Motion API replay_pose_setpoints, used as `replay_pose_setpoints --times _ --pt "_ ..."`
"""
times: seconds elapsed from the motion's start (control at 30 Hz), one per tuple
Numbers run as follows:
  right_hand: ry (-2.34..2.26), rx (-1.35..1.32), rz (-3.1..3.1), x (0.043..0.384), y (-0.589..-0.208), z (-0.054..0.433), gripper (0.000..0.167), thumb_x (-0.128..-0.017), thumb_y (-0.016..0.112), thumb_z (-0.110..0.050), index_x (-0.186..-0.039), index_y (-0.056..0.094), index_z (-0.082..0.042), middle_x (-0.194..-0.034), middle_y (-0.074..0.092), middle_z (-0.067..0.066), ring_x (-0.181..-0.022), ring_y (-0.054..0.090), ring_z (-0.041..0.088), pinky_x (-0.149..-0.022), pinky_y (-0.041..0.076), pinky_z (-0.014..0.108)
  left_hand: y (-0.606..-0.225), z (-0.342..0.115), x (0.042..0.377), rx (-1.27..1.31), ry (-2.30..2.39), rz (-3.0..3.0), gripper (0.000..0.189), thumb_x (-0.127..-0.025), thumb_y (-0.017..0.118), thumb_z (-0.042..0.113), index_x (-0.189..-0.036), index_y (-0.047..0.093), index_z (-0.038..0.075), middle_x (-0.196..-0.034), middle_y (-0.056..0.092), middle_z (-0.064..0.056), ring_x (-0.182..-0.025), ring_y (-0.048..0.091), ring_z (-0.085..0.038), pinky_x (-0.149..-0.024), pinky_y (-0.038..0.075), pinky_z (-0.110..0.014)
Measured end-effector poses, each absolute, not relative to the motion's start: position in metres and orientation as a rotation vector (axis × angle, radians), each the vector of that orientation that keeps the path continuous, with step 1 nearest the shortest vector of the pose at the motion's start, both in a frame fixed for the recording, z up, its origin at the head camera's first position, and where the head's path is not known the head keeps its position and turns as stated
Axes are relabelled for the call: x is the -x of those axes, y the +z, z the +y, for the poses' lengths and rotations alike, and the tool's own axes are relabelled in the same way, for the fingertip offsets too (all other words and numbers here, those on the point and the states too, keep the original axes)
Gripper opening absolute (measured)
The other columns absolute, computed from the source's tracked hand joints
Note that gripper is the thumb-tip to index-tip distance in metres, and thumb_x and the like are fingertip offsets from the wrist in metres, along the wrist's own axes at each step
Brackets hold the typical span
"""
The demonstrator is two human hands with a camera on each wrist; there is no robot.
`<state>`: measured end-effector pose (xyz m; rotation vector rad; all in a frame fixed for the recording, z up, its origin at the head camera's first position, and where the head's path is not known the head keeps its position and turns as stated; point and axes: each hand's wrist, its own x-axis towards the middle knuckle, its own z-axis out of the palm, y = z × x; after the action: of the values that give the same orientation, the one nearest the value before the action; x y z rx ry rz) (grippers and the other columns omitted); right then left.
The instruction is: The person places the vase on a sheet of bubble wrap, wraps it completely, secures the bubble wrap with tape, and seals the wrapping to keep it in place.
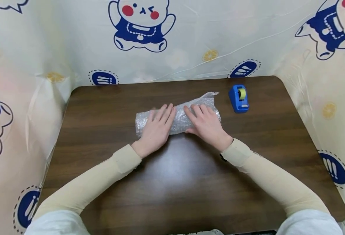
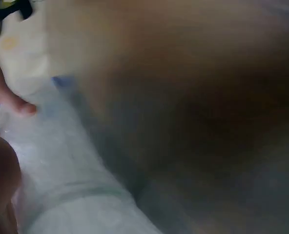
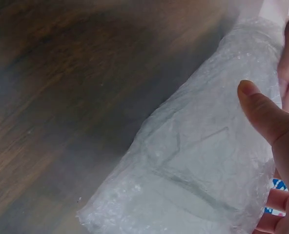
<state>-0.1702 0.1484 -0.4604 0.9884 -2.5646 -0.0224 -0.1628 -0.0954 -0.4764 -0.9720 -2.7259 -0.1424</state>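
Note:
A roll of clear bubble wrap (image 1: 179,122) lies across the dark wooden table, with a loose twisted end at its upper right. My left hand (image 1: 157,129) rests on the left half of the roll, fingers straight and close together. On the right half lies my right hand (image 1: 206,125), its fingers spread over the top and its thumb along the near side. Through the bubble wrap (image 3: 203,151), the right wrist view shows curved, greenish edges of something inside; its kind cannot be made out. Much of the left wrist view is dark and blurred.
A blue tape dispenser (image 1: 238,99) with a yellowish roll of tape stands to the right of the bubble wrap. Printed plastic sheeting (image 1: 187,39) hangs behind the table (image 1: 175,189) and along both sides.

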Motion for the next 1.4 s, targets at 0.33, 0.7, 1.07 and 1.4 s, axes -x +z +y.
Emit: replay_pose_setpoints --times 0.33,0.7,1.07,1.4 --pt "-0.016 -0.937 -2.585 0.166 -0.460 0.148 0.088 -0.081 0.086 -0.055 -0.147 0.057 -0.004 -0.129 0.060 0.020 -0.110 0.058 0.037 -0.093 0.053 0.048 -0.482 -0.100 0.160 0.987 -0.449 -2.630 0.025 -0.106 0.061 0.015 -0.127 0.059 0.002 -0.154 0.051 -0.021 -0.144 0.049 -0.034 -0.121 0.016 -0.070" --pt "0.001 -0.942 -2.585 0.168 -0.460 0.148 0.092 -0.079 0.087 -0.057 -0.147 0.056 -0.004 -0.129 0.060 0.020 -0.107 0.058 0.037 -0.089 0.053 0.047 -0.473 -0.105 0.168 1.004 -0.661 -2.637 0.033 -0.101 0.070 0.020 -0.125 0.057 0.003 -0.133 0.067 -0.019 -0.130 0.060 -0.035 -0.118 0.031 -0.063" --pt "0.082 -0.914 -2.537 0.172 -0.459 0.143 0.072 -0.093 0.067 -0.064 -0.135 0.063 -0.005 -0.116 0.061 0.019 -0.099 0.057 0.037 -0.085 0.052 0.048 -0.469 -0.101 0.167 0.906 -0.778 -2.608 0.033 -0.095 0.075 0.007 -0.123 0.060 -0.001 -0.117 0.073 -0.016 -0.112 0.070 -0.032 -0.115 0.038 -0.057" --pt "0.309 -0.840 -2.521 0.181 -0.461 0.135 0.038 -0.099 0.070 -0.043 -0.114 0.064 -0.008 -0.108 0.057 0.018 -0.091 0.053 0.036 -0.080 0.046 0.049 -0.472 -0.090 0.170 0.871 -0.690 -2.493 0.010 -0.089 0.068 0.001 -0.094 0.060 0.004 -0.096 0.074 -0.012 -0.095 0.072 -0.030 -0.107 0.047 -0.059"
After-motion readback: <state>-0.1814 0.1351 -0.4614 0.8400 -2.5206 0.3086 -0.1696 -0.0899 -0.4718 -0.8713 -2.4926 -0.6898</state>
